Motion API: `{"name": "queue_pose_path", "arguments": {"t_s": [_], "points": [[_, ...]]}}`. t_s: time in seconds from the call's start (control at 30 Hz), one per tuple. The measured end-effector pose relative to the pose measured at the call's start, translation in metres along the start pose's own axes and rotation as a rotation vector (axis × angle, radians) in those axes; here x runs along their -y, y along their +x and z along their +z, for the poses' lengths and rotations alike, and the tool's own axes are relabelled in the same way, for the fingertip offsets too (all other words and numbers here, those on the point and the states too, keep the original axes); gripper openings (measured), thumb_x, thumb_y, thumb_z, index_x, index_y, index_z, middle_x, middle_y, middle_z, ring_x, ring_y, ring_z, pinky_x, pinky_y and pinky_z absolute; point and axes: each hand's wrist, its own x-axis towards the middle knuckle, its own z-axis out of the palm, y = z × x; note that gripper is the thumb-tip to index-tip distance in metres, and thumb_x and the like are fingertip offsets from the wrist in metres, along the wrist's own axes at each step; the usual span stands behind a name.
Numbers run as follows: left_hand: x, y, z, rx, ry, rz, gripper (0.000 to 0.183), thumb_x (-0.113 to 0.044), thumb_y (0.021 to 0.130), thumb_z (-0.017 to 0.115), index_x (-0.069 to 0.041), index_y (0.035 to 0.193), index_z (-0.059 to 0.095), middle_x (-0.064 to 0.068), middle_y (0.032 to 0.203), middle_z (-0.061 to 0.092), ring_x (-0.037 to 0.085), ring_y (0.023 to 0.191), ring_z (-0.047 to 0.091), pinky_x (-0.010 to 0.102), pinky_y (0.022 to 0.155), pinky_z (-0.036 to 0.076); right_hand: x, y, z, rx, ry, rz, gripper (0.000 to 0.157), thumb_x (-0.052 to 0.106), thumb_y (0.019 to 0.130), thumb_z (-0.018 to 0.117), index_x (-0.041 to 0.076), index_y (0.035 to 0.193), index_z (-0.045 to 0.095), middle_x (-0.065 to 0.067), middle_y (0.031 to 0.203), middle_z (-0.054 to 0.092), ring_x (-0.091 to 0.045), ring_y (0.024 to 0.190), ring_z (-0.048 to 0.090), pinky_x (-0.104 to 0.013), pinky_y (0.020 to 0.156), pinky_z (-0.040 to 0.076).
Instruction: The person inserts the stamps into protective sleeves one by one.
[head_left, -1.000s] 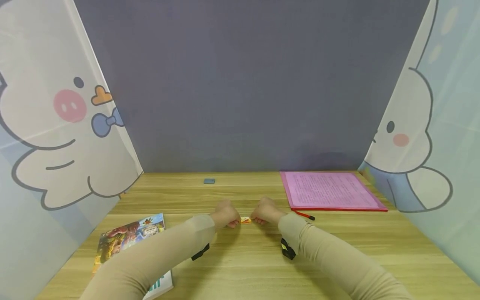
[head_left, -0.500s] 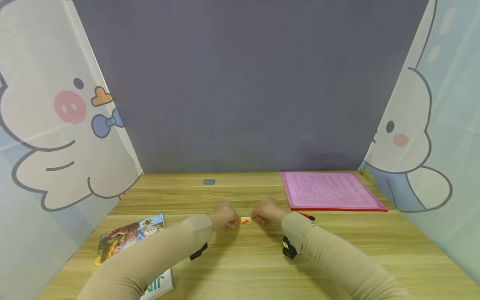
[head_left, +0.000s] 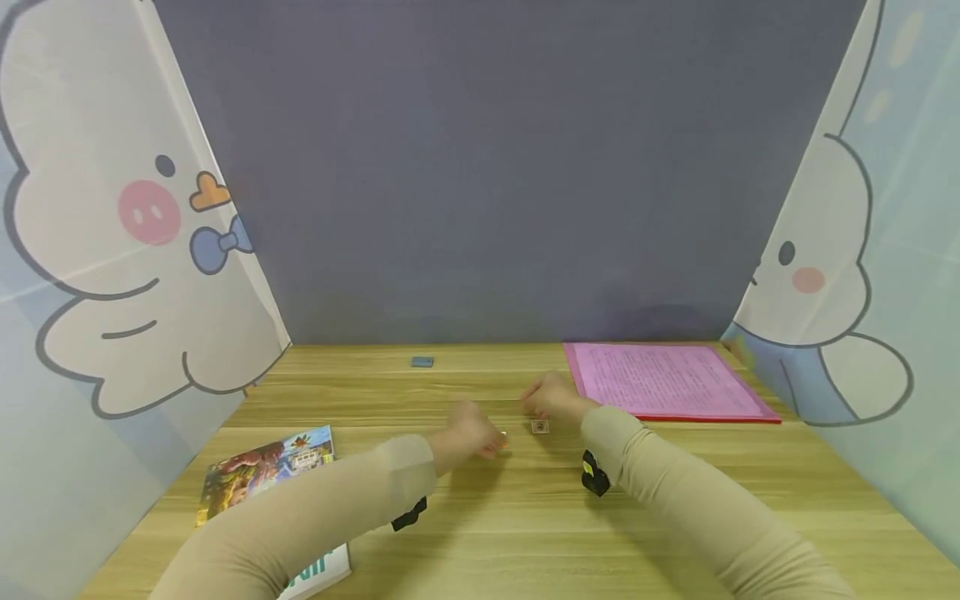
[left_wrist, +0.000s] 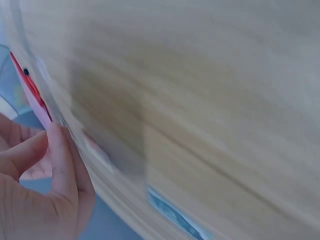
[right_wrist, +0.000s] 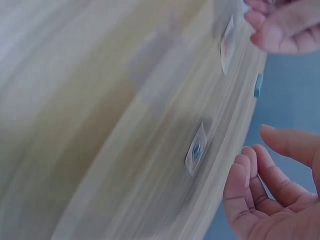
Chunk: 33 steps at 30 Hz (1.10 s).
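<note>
In the head view my left hand (head_left: 471, 432), blurred by motion, is low over the table beside a small card (head_left: 504, 438) that it partly covers. The right wrist view shows this card (right_wrist: 227, 46) apart from the left fingertips. My left thumb and forefinger (left_wrist: 59, 150) lie close together, with no held thing visible. A second small pale card (head_left: 540, 427) with a dark picture lies just in front of my right hand (head_left: 553, 395). Nothing is between the right hand's loosely bent fingers (right_wrist: 270, 175), and its thumb stands apart from them.
A small blue-grey block (head_left: 422, 362) lies near the table's back edge. A pink printed folder (head_left: 667, 379) is at the back right. At front left, an illustrated book (head_left: 258, 468) and a white one (head_left: 318, 575) are partly under the left sleeve. Patterned cloth walls flank the table.
Both hands were either side of one yellow-orange card. The right hand has lifted away and back, and a pale card now lies in front of it. The left hand has shifted slightly right.
</note>
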Motion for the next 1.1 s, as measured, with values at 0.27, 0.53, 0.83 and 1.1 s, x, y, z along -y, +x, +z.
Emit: {"name": "queue_pose_path", "arguments": {"t_s": [0.27,0.53,0.83,1.1], "points": [[-0.009,-0.019,0.019,0.026,0.002,0.056,0.012,0.001,0.075,0.079,0.002,0.074,0.068,0.011,0.073,0.069,0.022,0.063,0.070,0.026,0.061,0.061,-0.015,0.008,-0.017,0.063,0.016,0.030,0.020,-0.001,0.080,0.073,-0.007,0.099,0.069,-0.003,0.071,0.062,-0.006,0.055,0.050,-0.021,0.059,0.055],[-0.013,-0.026,0.039,0.080,-0.036,0.083,0.022,0.003,0.073,0.081,0.005,0.085,0.062,0.011,0.082,0.063,0.024,0.063,0.070,0.028,0.062,0.062,-0.030,0.009,-0.022,0.142,-0.017,0.018,0.011,-0.001,0.079,0.073,-0.003,0.089,0.068,-0.003,0.068,0.061,-0.007,0.055,0.053,-0.020,0.058,0.054],[-0.016,-0.024,0.052,0.087,0.070,0.077,0.031,0.002,0.070,0.084,0.002,0.089,0.060,0.014,0.088,0.058,0.017,0.055,0.066,0.019,0.054,0.058,-0.045,0.011,-0.022,0.163,-0.050,-0.023,0.020,0.004,0.077,0.079,-0.004,0.093,0.069,0.000,0.069,0.063,-0.008,0.057,0.053,-0.021,0.059,0.052],[-0.015,-0.021,0.060,0.067,0.116,0.071,0.028,0.002,0.071,0.084,-0.004,0.081,0.058,0.007,0.076,0.056,0.013,0.049,0.061,0.018,0.048,0.054,-0.048,0.006,-0.019,0.142,-0.047,-0.033,0.021,0.006,0.078,0.080,-0.002,0.092,0.067,-0.001,0.076,0.062,-0.010,0.061,0.049,-0.019,0.057,0.044]]}}
